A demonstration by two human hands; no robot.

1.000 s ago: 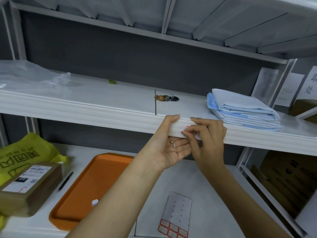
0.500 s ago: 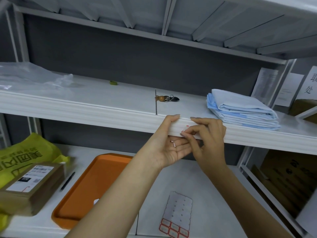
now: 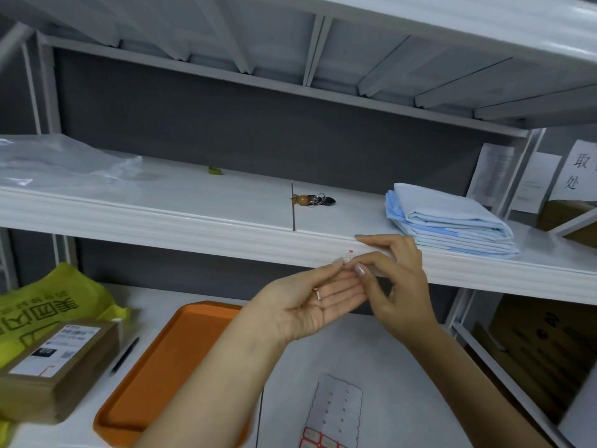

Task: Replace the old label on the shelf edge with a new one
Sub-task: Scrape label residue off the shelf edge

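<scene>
The old label (image 3: pixel 349 255), small and white with a red mark, sits on the white shelf edge (image 3: pixel 193 226) and looks partly peeled. My right hand (image 3: pixel 399 279) is at it: the forefinger lies along the edge's top and the thumb pinches the label from below. My left hand (image 3: pixel 307 302) is held palm up just under the edge, fingers apart, fingertips touching the label's left side. A tiny rolled label scrap (image 3: pixel 317 293) lies on that palm. The sheet of new red-bordered labels (image 3: pixel 336 412) lies on the lower shelf below my hands.
On the upper shelf lie a folded blue cloth (image 3: pixel 449 221), a keychain (image 3: pixel 311 200) and a clear plastic bag (image 3: pixel 58 163). The lower shelf holds an orange tray (image 3: pixel 181 360), a pen (image 3: pixel 124 355), a labelled cardboard box (image 3: pixel 55 367) and a yellow bag (image 3: pixel 48 302). Cartons (image 3: pixel 542 344) stand at right.
My left hand has come off the shelf edge and dropped, turning palm up below it. My right hand stays at the label, its forefinger now stretched along the edge.
</scene>
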